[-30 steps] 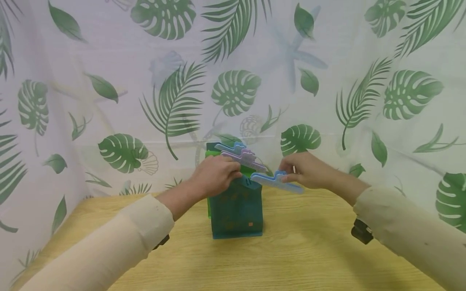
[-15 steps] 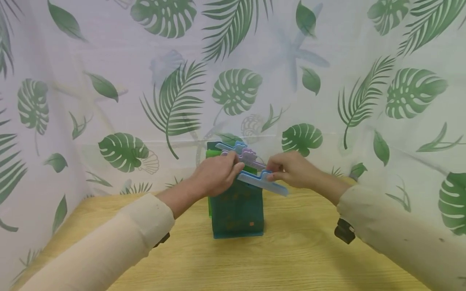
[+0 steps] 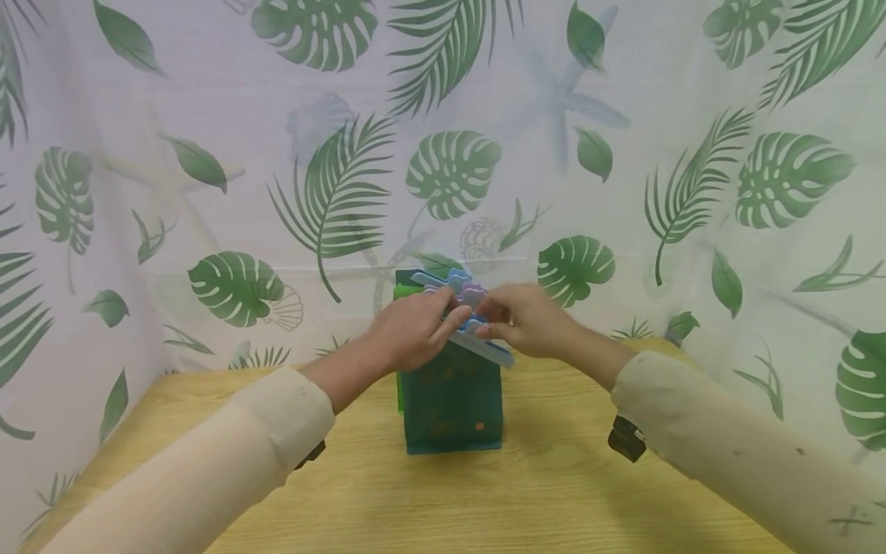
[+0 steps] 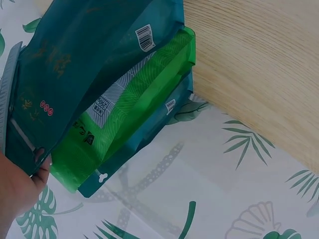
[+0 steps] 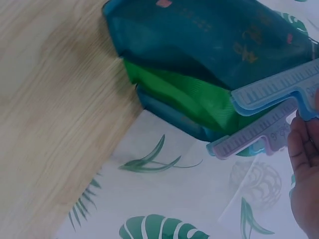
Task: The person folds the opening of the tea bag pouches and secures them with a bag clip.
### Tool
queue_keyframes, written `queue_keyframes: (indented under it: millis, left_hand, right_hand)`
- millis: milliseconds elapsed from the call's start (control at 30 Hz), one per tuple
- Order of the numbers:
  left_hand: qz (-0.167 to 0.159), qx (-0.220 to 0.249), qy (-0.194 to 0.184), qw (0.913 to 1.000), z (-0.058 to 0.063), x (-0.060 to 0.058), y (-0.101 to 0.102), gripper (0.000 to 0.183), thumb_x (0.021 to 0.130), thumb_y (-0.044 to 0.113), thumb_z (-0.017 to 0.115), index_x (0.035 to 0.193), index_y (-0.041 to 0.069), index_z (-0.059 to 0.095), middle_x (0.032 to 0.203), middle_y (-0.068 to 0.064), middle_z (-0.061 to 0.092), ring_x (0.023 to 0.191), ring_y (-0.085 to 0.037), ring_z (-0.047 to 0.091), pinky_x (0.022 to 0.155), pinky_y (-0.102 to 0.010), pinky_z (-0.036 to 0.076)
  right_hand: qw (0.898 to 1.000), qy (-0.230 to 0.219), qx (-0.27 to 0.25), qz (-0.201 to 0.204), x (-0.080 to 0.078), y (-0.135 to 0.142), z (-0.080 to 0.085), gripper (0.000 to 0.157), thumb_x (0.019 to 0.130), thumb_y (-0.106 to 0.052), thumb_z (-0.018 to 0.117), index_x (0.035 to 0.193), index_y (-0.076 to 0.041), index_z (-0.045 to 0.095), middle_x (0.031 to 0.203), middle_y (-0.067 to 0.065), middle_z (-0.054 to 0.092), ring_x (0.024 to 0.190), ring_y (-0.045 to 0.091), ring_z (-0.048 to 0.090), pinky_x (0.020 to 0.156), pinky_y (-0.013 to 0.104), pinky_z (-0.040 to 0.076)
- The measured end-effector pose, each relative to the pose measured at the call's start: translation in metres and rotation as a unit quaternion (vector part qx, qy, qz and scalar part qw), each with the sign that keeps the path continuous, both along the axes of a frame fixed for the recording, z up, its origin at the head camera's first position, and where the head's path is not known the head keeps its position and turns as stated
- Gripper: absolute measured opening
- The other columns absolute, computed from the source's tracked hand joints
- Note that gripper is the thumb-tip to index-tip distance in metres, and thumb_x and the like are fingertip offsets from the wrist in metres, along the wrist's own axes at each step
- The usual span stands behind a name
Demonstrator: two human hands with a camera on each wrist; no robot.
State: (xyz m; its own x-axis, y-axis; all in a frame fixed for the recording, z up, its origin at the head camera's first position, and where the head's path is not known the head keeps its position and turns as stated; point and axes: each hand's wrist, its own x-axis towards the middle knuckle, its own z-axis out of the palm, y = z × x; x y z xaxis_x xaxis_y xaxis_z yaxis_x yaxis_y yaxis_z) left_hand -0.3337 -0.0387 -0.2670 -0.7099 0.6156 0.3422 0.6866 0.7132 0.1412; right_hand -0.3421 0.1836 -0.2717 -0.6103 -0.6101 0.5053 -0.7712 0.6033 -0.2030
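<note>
Three stand-up pouches form a row on the table. The front teal pouch (image 3: 453, 400) has its top held by my left hand (image 3: 415, 331), whose thumb and fingers pinch the top edge in the left wrist view. My right hand (image 3: 529, 319) pinches the handle of a blue bag clip (image 5: 274, 92), whose long bar lies across that pouch's top. Behind stands a green pouch (image 4: 144, 94) with a purple bag clip (image 5: 249, 132) at its top. At the back is another teal pouch (image 4: 142, 132), with a second blue clip (image 3: 432, 281) seen over it.
The wooden table (image 3: 567, 477) extends in front of the pouches and to both sides. A white curtain (image 3: 228, 208) printed with green leaves hangs close behind them. Dark camera mounts sit under both sleeves.
My right hand has moved left with the blue clip, bringing it from beside the front pouch across its top. My left hand stays at that pouch, its thumb now further forward.
</note>
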Motion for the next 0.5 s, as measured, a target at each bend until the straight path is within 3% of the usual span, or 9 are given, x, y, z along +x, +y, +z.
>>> queue_keyframes:
  millis: [133,267,400,500]
  left_hand:
    - [-0.003,0.008,0.023,0.9997,0.0,0.0,-0.005,0.038,0.109,0.038,0.035,0.108,0.009,0.059,0.088,-0.001,0.064,0.075,-0.016,0.063,0.069,-0.035,0.052]
    - [0.008,0.031,0.028,0.9991,-0.002,-0.002,-0.019,0.036,0.109,0.037,0.035,0.092,0.013,0.055,0.073,0.001,0.053,0.063,-0.014,0.051,0.061,-0.032,0.043]
    - [0.018,0.054,0.036,0.9977,-0.008,-0.005,-0.041,0.037,0.11,0.034,0.035,0.082,0.014,0.048,0.068,0.001,0.044,0.059,-0.015,0.04,0.059,-0.031,0.036]
    - [0.03,0.067,0.039,0.9966,-0.014,-0.007,-0.059,0.036,0.11,0.032,0.036,0.081,0.014,0.048,0.068,0.0,0.043,0.059,-0.016,0.039,0.061,-0.033,0.035]
  right_hand:
    - [1.0,0.003,0.003,0.016,-0.001,0.003,-0.002,0.022,0.084,-0.016,0.081,0.1,-0.003,0.071,0.084,0.002,0.069,0.072,0.012,0.062,0.066,0.03,0.053]
    - [0.999,-0.012,0.015,0.027,-0.001,0.009,-0.002,0.027,0.089,-0.022,0.077,0.108,-0.004,0.071,0.091,0.001,0.071,0.08,0.011,0.063,0.07,0.031,0.053]
    - [0.998,-0.051,0.022,0.005,-0.001,0.022,-0.005,0.028,0.098,-0.026,0.064,0.116,-0.005,0.07,0.102,0.003,0.072,0.088,0.014,0.064,0.075,0.035,0.053]
    - [0.997,-0.069,0.022,-0.022,-0.002,0.035,-0.008,0.028,0.105,-0.028,0.052,0.111,-0.007,0.07,0.1,0.003,0.071,0.088,0.016,0.062,0.078,0.04,0.051]
